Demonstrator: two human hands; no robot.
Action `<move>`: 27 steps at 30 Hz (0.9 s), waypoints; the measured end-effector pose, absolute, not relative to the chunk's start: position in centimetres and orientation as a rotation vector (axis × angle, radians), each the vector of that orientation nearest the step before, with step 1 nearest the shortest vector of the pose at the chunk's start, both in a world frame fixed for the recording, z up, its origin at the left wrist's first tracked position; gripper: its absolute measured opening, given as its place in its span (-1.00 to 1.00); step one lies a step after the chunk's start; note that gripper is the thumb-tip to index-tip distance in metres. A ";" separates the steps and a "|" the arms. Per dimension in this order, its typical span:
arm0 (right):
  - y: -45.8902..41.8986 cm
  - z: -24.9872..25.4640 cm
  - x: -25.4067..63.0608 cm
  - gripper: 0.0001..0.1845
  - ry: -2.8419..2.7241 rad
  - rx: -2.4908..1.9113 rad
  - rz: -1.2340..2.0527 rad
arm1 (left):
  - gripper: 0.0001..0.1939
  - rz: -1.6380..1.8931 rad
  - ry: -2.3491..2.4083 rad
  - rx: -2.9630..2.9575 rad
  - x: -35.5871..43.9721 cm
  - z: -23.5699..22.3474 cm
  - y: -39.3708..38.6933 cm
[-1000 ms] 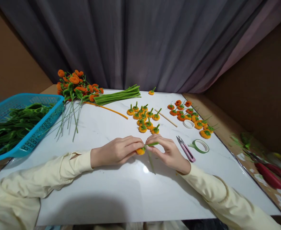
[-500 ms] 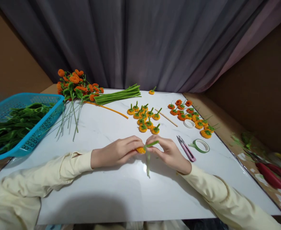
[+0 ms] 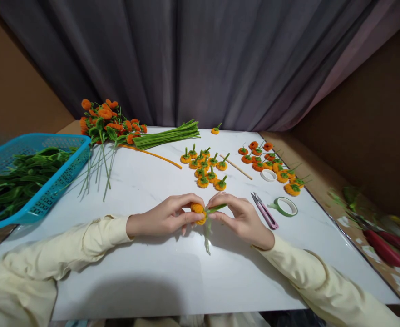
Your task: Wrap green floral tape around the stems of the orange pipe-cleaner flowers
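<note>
Between the fingers and thumb of my left hand (image 3: 172, 215) is an orange-yellow fuzzy flower head (image 3: 198, 209). My right hand (image 3: 239, 215) pinches at its green stem (image 3: 216, 208), which points to the right. A strip of pale green tape (image 3: 207, 238) hangs down from where the stem meets the flower. Just beyond my hands stand several yellow flower heads (image 3: 203, 163) with short green stems upright. Right of my right hand lie pink thread snips (image 3: 265, 211) and a roll of green tape (image 3: 286, 206).
A blue basket (image 3: 55, 184) of green leaves stands at the left. Behind are orange flowers on stems (image 3: 106, 118), green pipe cleaners (image 3: 167, 135) and an orange pipe cleaner (image 3: 155, 156). More flower heads (image 3: 259, 156), a white ring (image 3: 268, 175) and a thin stick (image 3: 236, 167) lie at right.
My left fingers have shifted on the flower head, which has turned and shows more of its orange side. The stem tilts a little lower, and the hanging tape has swung slightly left.
</note>
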State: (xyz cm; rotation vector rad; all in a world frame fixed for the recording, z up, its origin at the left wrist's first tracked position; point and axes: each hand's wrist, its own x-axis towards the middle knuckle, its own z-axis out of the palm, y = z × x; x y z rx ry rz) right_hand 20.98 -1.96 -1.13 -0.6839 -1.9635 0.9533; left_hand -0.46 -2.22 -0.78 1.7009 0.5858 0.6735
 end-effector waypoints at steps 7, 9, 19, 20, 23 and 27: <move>-2.0 -0.9 20.9 -0.84 -1.986 -0.663 0.919 | -0.71 0.588 0.590 1.491 -0.2 -0.2 -2.2; -2.0 -0.9 21.0 -0.85 -1.988 -0.682 0.935 | -0.70 0.580 0.593 1.463 -0.2 -0.3 -2.2; -2.1 -0.8 21.1 -0.87 -1.921 -0.751 1.059 | -0.68 0.575 0.550 1.294 -0.1 -0.9 -2.0; -2.1 -0.8 21.1 -0.86 -1.900 -0.783 1.091 | -0.71 0.575 0.555 1.298 -0.1 -0.8 -1.9; -2.0 -0.8 21.1 -0.81 -1.837 -0.866 1.164 | -0.76 0.561 0.562 1.325 -0.2 -0.4 -1.6; -2.1 -0.6 21.0 -0.81 -1.867 -0.881 1.200 | -0.75 0.522 0.600 1.366 -0.3 0.0 -1.4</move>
